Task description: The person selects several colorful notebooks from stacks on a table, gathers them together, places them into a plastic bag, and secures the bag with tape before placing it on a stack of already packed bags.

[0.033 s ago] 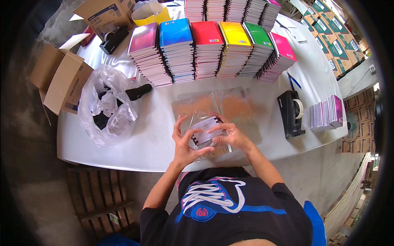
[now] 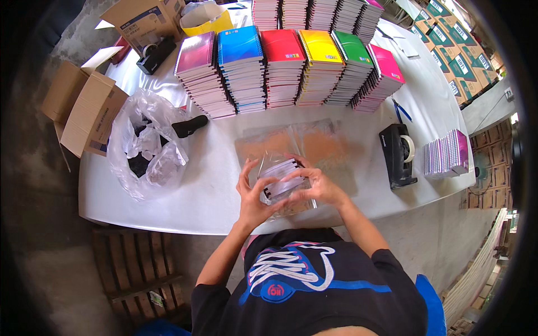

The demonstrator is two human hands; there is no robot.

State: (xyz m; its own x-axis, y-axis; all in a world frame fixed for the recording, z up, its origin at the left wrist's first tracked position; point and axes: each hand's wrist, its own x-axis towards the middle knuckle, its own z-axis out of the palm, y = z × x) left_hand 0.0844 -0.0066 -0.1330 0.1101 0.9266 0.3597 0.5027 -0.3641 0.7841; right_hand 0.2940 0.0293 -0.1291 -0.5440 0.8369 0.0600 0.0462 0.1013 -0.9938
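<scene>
Near the front edge of the table, my left hand [image 2: 253, 197] and my right hand [image 2: 323, 187] curl around a small stack of spiral notebooks [image 2: 283, 171]. Its white page edges and black binding coils face up. Clear plastic film surrounds the stack, apparently a bag. Both hands grip it from opposite sides, with the thumbs close together at the near side. Part of the stack is covered by my fingers. Beneath and beyond lie flat clear plastic bags [image 2: 322, 144] with an orange-brown tint.
Tall notebook piles [image 2: 284, 78] in several colours line the back. At right are a black tape dispenser [image 2: 395, 159], blue-handled pliers [image 2: 401, 111] and a row of small purple notebooks [image 2: 445, 155]. A crumpled plastic bag [image 2: 126, 168], a black pouch-like item [image 2: 189, 126] and a cardboard box [image 2: 92, 115] stand left.
The thumb of my right hand has moved slightly toward the left thumb, narrowing the gap at the near side of the stack. Everything else stays in place.
</scene>
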